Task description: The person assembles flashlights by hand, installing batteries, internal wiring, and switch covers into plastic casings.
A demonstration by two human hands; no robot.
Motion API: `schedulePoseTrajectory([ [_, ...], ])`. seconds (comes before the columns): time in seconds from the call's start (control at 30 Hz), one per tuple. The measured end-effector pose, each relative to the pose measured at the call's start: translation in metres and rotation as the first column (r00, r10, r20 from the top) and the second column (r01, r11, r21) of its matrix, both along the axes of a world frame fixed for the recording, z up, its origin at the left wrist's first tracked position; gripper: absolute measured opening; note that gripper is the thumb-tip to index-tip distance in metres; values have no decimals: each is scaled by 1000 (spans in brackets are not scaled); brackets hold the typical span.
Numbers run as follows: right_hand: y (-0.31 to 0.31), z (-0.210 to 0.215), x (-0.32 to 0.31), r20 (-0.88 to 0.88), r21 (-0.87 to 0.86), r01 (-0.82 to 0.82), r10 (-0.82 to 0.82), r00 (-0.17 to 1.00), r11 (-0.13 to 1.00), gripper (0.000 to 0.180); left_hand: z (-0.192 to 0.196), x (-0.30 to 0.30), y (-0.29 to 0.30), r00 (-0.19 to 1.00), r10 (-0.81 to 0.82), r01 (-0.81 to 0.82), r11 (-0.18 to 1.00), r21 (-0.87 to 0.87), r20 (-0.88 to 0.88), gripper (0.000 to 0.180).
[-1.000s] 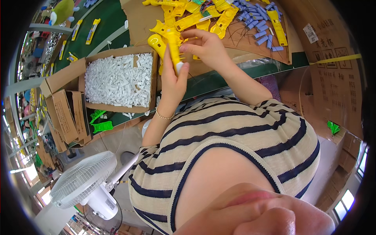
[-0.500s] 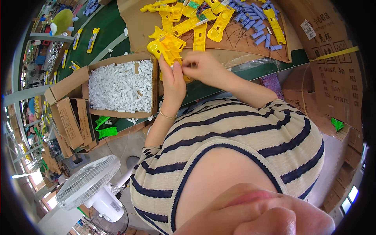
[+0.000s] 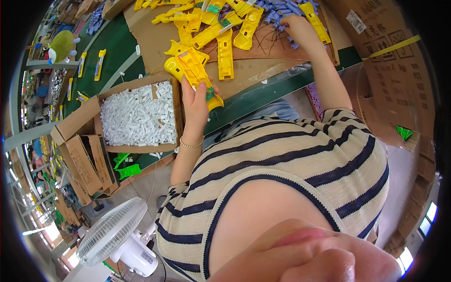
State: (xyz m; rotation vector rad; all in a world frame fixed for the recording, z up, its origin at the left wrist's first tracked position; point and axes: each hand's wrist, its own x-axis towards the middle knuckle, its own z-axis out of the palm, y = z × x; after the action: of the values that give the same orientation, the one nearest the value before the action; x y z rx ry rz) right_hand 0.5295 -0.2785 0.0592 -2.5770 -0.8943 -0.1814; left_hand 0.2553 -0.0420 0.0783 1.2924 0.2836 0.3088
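Observation:
My left hand (image 3: 196, 105) is closed around a yellow plastic housing (image 3: 193, 68), which carries a small green circuit board (image 3: 209, 93) near its lower end. The thumb lies across the housing. Off to the far right, my right hand (image 3: 300, 32) touches the pile of blue cylindrical battery cells (image 3: 274, 15), its fingers bent down and close together. What lies between those fingertips, if anything, is hidden. Other yellow housings (image 3: 225, 55) lie loose between the two hands, several with green boards and thin dark wires.
An open cardboard box (image 3: 177, 101) full of small white parts stands left of my left hand. Green plastic pieces (image 3: 129, 171) lie below it. One yellow housing (image 3: 315, 22) rests beside my right hand. A large carton (image 3: 394, 70) rises at right; a white fan (image 3: 112, 230) stands lower left.
My right hand has left the housing at my left hand and moved right and away to the blue cells. My left hand keeps its hold; the circuit board on the housing now shows.

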Motion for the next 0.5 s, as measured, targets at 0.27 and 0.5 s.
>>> schedulePoseTrajectory([
  [0.27, -9, -19, 26, 112, -141, -186, 202, 973, 972, 29, 1, 0, -1, 997, -73, 69, 992, -109, -29, 32],
  [0.5, 31, 26, -27, -205, 779, -10, 270, 941, 627, 21, 3, -3, 2, 996, -22, 11, 992, -123, -84, 37],
])
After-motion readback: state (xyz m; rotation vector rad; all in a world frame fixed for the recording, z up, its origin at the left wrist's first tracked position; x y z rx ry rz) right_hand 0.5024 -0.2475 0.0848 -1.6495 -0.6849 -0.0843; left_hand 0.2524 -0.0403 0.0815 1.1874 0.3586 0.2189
